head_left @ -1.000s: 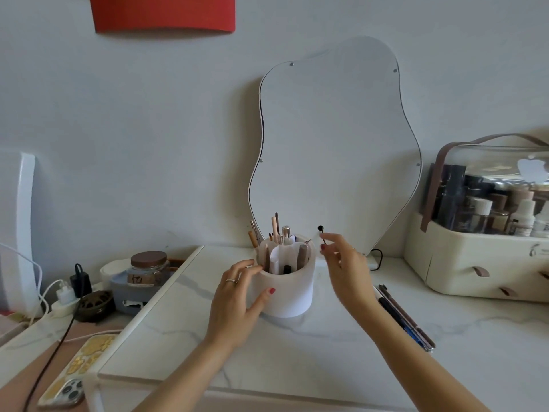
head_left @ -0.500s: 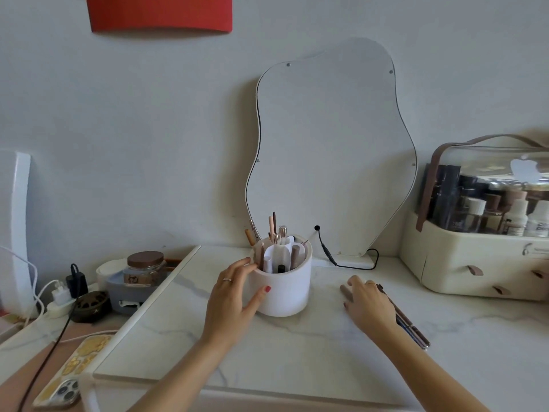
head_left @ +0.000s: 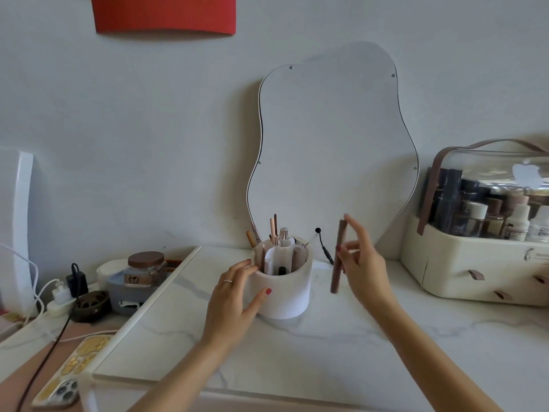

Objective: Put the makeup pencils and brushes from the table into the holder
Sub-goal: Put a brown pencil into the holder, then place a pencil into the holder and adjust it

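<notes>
A white round holder [head_left: 286, 295] stands on the marble table [head_left: 326, 346] in front of the mirror, with several pencils and brushes [head_left: 276, 230] upright in its compartments. My left hand [head_left: 234, 295] rests against the holder's left side, fingers spread around its wall. My right hand [head_left: 364, 263] is just right of the holder, above the table, pinching a long brown makeup pencil [head_left: 338, 260] that hangs nearly upright. The other pencils seen earlier on the table to the right are hidden behind my right forearm.
A wavy mirror [head_left: 332, 150] leans on the wall, with a black cable [head_left: 323, 245] at its foot. A cream cosmetics case [head_left: 475, 266] full of bottles stands at right. Left of the table sit a jar [head_left: 145, 269], chargers [head_left: 68, 286] and a phone [head_left: 68, 379].
My right hand went down to the pencils on the table at right, took the brown pencil and lifted it beside the holder. My left hand stayed on the holder.
</notes>
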